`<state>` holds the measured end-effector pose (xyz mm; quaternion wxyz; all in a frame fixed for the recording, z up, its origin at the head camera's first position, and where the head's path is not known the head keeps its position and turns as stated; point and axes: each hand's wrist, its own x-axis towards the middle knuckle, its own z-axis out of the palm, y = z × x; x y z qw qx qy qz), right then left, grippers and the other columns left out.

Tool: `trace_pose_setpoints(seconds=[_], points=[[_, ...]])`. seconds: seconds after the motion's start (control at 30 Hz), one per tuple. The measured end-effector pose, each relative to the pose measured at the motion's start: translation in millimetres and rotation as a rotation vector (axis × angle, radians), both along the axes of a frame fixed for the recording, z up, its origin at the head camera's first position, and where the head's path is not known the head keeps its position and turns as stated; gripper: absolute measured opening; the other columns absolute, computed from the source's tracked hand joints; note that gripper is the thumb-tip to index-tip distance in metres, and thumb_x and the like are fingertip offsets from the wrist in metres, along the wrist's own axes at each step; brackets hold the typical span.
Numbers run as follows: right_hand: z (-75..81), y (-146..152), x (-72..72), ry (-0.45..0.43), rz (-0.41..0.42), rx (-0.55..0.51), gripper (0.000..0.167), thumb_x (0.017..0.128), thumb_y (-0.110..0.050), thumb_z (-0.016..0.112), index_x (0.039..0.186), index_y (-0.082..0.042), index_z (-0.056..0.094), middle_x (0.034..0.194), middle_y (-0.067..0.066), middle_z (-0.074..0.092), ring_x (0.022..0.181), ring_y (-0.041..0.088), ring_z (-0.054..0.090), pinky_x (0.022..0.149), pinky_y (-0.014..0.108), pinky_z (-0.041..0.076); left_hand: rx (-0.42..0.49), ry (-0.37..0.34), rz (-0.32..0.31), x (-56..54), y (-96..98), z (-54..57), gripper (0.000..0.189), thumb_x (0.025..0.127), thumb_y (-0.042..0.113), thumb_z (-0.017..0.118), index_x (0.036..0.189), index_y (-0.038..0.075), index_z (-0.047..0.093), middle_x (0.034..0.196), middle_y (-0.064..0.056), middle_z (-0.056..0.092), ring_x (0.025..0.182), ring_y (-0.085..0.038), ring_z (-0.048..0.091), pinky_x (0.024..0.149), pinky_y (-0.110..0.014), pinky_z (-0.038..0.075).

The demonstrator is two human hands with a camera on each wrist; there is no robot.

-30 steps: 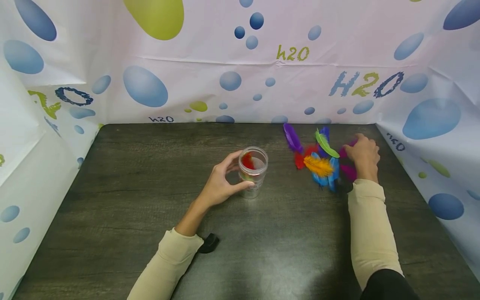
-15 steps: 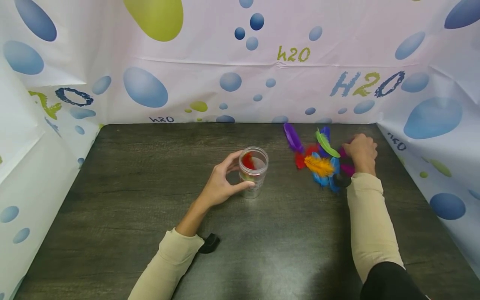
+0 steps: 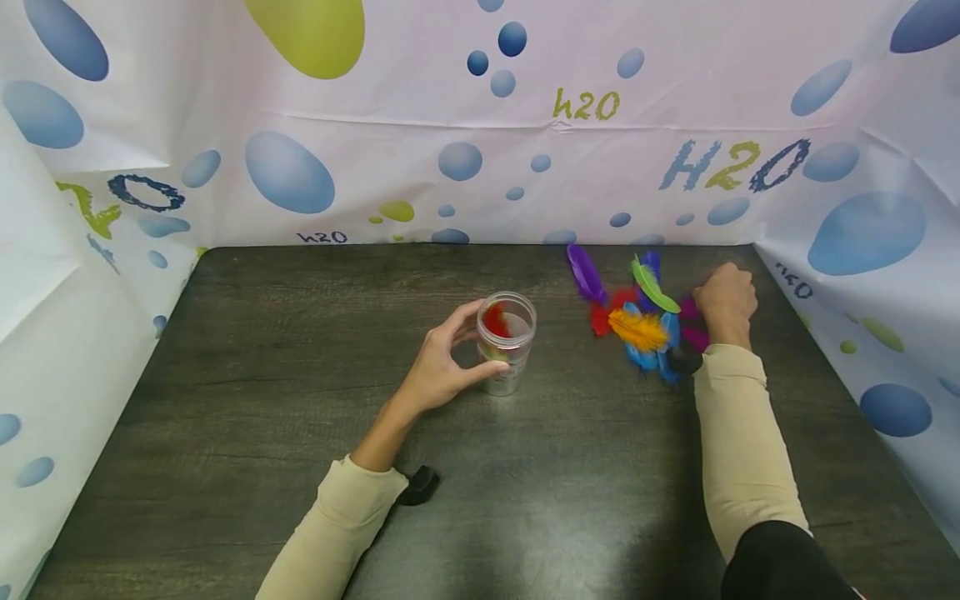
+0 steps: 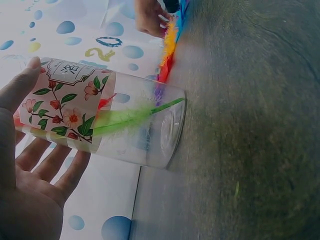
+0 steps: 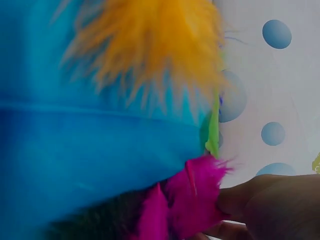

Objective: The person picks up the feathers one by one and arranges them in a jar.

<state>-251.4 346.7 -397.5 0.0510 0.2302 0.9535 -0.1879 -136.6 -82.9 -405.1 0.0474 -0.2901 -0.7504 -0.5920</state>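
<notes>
My left hand (image 3: 442,367) holds a clear plastic jar (image 3: 519,350) around its side, thumb in front and fingers behind. The jar stands upright and lidless, with a floral label (image 4: 55,107). Inside are a red feather (image 3: 495,320) near the mouth and a green feather (image 4: 125,119) reaching toward the bottom. At the right end of the feather pile, my right hand (image 3: 727,300) pinches a magenta feather (image 5: 197,195) between thumb and fingers; the fingertips are partly hidden. A second magenta feather (image 3: 696,339) shows beside the hand.
Left of the right hand lie an orange feather (image 3: 637,331), turquoise feathers (image 3: 642,360), a lime green feather (image 3: 654,287), red feathers (image 3: 599,321) and a purple feather (image 3: 587,275). The dark table (image 3: 262,350) ends at a patterned sheet (image 3: 375,158) behind and at both sides.
My right hand has shifted slightly and its fingers have drawn in at the magenta feathers. The left hand and the jar have stayed in place.
</notes>
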Motion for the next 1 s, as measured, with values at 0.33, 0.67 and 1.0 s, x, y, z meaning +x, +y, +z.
trace_pose_setpoints(seconds=[0.33,0.67,1.0], points=[[0.3,2.3,0.2,-0.012,-0.021,-0.009,0.052,0.094,-0.012,0.056,0.132,0.023,0.049,0.135,0.047,0.049,0.122,0.061,0.052,0.100,0.068,0.048,0.007,0.019,-0.006,-1.8,-0.3,-1.0,0.083,0.078,-0.007,0.087,0.149,-0.007,0.045,0.140,-0.025,0.061,0.128,-0.037,0.061,0.102,-0.041,0.056],[4.1,0.0,10.6,0.111,-0.010,-0.097,0.035,0.094,-0.007,0.056,0.123,0.009,0.065,0.131,0.037,0.057,0.121,0.056,0.054,0.101,0.066,0.046,0.005,0.004,-0.002,0.3,0.2,0.0,0.079,0.079,-0.009,0.086,0.148,-0.006,0.047,0.141,-0.024,0.060,0.130,-0.036,0.060,0.104,-0.040,0.055],[1.1,-3.3,18.0,0.313,-0.032,-0.212,0.028,0.097,-0.009,0.065,0.121,0.006,0.071,0.101,0.018,0.073,0.114,0.041,0.058,0.095,0.051,0.050,0.006,0.006,0.000,1.6,1.1,-0.9,0.079,0.079,-0.008,0.086,0.148,-0.006,0.047,0.141,-0.024,0.060,0.129,-0.037,0.061,0.103,-0.041,0.055]])
